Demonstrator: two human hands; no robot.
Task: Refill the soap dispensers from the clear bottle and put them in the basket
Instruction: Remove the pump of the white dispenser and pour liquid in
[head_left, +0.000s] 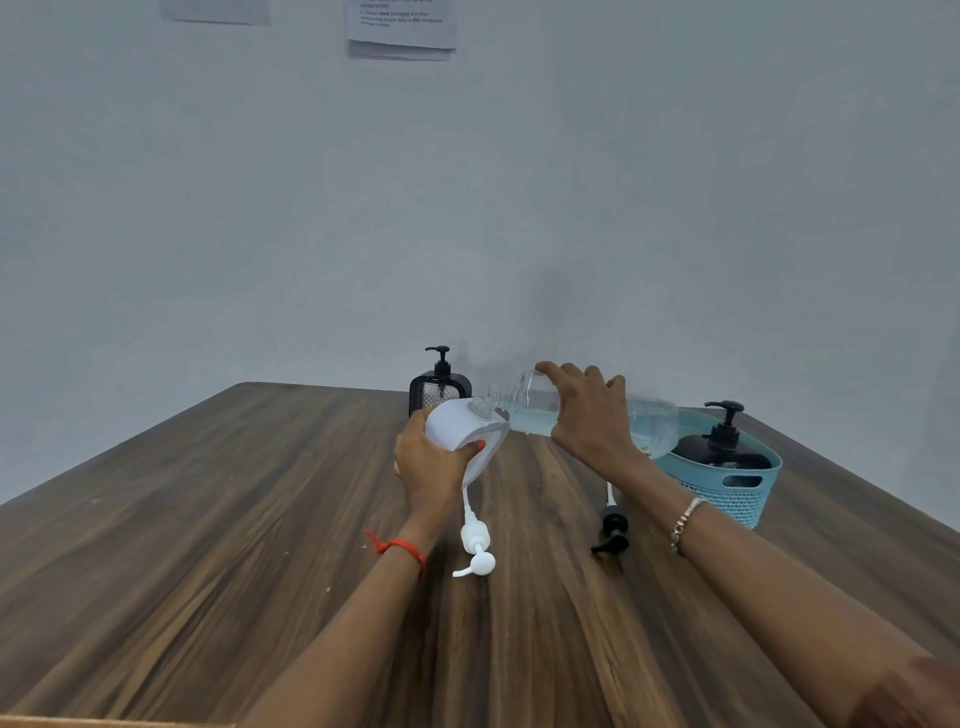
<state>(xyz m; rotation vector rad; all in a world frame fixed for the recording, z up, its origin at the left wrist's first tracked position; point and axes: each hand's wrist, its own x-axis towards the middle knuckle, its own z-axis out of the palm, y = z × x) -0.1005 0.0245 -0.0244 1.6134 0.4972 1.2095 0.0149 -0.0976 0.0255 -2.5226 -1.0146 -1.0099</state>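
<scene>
My left hand (428, 460) grips a white soap dispenser (462, 423), tilted with its open neck toward the right. My right hand (592, 415) holds the clear bottle (535, 408) almost on its side, its mouth at the white dispenser's neck and pale liquid inside. The white pump head (475, 543) lies on the table below my left hand. A black pump head (613, 527) lies to its right. A black dispenser (724, 447) with its pump on stands in the teal basket (737, 488). Another black dispenser (440, 387) stands at the back by the wall.
The wooden table (208, 519) runs to a plain wall at the back. Its right edge passes just behind the basket. Paper notices (402, 26) hang high on the wall.
</scene>
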